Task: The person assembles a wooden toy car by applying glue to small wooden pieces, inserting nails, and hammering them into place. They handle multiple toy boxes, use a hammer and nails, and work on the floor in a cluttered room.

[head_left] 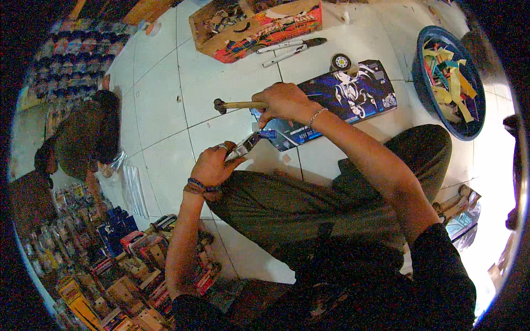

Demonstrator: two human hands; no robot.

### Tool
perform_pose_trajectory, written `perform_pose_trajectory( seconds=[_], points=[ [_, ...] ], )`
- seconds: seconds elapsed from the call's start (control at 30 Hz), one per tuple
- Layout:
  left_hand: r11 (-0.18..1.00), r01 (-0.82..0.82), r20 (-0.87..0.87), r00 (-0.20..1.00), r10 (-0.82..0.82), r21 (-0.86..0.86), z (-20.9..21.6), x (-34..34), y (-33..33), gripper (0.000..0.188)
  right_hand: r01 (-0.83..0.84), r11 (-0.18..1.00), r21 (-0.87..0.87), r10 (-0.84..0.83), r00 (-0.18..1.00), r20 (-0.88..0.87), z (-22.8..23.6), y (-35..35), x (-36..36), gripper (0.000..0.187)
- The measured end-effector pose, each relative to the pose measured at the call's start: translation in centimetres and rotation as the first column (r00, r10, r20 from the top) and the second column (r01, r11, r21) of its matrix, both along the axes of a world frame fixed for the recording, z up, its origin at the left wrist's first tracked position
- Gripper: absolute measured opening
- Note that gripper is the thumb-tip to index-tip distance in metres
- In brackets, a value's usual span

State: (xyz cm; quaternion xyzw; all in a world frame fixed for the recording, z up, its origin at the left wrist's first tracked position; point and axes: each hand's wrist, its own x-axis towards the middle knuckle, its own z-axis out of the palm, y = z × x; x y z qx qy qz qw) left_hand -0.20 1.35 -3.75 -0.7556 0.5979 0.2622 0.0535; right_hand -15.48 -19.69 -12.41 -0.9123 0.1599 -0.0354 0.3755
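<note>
My left hand [213, 166] is closed round the handles of silver pliers [241, 149]. At the pliers' jaws is a small blue piece [268, 134], apparently gripped by them; its kind is too small to tell. Above it, my right hand [288, 102] is wrapped round the wooden handle of a hammer [245, 105], whose dark metal head points left, apart from the blue piece. Beneath and beyond my right hand lies a flat, dark blue printed panel or box [323, 91] with a white motorcycle picture. My crossed legs are just below the hands.
An open cardboard box [265, 39] of small parts stands at the far side, with markers [284, 57] and a small wheel-like roll [340, 62] nearby. A blue basin [418, 83] holds coloured strips. Another person [85, 138] sits left among packaged goods [124, 281] and clear plastic sleeves [132, 190].
</note>
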Motion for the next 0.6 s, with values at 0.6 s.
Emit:
perform_pose_trajectory(
  seconds=[0.6],
  points=[
    [0.999, 0.007, 0.104, 0.995, -0.01, 0.033, -0.4, -0.7, -1.2, 0.058, -0.015, 1.0, 0.001, 0.015, 1.0, -0.02, 0.6, -0.1, -0.2, 0.044]
  ],
)
